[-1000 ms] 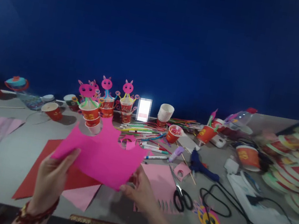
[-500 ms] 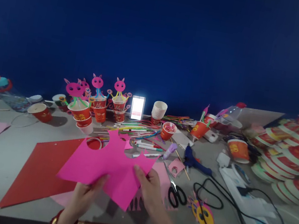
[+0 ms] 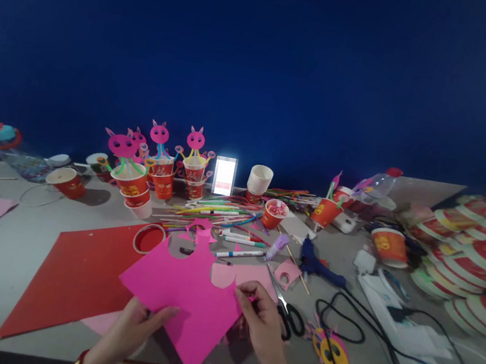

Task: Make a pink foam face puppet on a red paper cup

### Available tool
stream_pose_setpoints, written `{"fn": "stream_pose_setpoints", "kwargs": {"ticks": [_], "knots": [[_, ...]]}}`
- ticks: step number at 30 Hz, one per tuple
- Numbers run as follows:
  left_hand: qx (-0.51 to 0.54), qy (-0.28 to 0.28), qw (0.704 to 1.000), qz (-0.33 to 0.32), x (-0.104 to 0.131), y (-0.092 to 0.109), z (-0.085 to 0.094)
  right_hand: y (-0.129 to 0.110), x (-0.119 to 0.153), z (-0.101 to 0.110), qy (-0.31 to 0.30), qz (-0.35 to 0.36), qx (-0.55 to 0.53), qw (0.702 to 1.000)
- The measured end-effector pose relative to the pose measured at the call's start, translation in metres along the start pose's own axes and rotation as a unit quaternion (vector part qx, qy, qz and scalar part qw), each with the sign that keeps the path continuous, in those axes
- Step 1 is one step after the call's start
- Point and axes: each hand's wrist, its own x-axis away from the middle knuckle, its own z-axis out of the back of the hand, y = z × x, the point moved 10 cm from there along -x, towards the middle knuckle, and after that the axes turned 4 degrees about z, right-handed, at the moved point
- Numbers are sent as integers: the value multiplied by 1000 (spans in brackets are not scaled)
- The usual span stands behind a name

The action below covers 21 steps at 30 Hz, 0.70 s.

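Note:
A bright pink sheet with rounded notches cut into its upper edge is held over the front of the table, one corner pointing down. My left hand grips its lower left part, thumb on top. At the sheet's right edge, my right hand pinches it between thumb and fingers. A red sheet lies to the left, with a roll of tape on its top corner. Black-handled scissors lie just right of my right hand, partly hidden by it.
Paper cups with pink animal figures stand at the back left. Markers lie beyond the sheet. To the right are a blue glue gun with a looping cable, a yellow round face, a white power strip and stacked cups.
The pink sheet has turned and come down toward me, uncovering the tape roll. My right hand has shifted slightly right and down, and my left hand slightly down.

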Motion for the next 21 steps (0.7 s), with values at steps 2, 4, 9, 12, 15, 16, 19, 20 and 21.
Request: {"fn": "stream_pose_setpoints", "kwargs": {"ticks": [2, 4, 9, 12, 15, 16, 19, 20, 21], "knots": [[13, -63, 998, 20, -5, -7, -5, 4, 2, 5, -16, -14, 16, 1000], [45, -68, 996, 33, -12, -12, 5, 7, 2, 5, -45, -25, 32, 998], [36, -41, 999, -5, -20, -10, 27, 8, 3, -2, -93, -20, 68, 993], [18, -33, 999, -35, -19, -11, 29, 0, 8, -4, -121, 14, 156, 980], [48, -18, 998, -45, -20, -15, 30, -8, 16, 0, -138, 50, 239, 960], [55, -19, 997, -44, -21, -16, 29, -10, 18, 4, -137, 57, 254, 956], [33, -33, 998, -50, -27, -13, 22, -12, 22, 20, -124, 68, 292, 946], [8, -35, 998, -57, -29, -9, 21, -13, 23, 26, -115, 72, 309, 941], [-28, -41, 997, -67, -33, -5, 19, -14, 23, 31, -109, 76, 328, 935]]}}
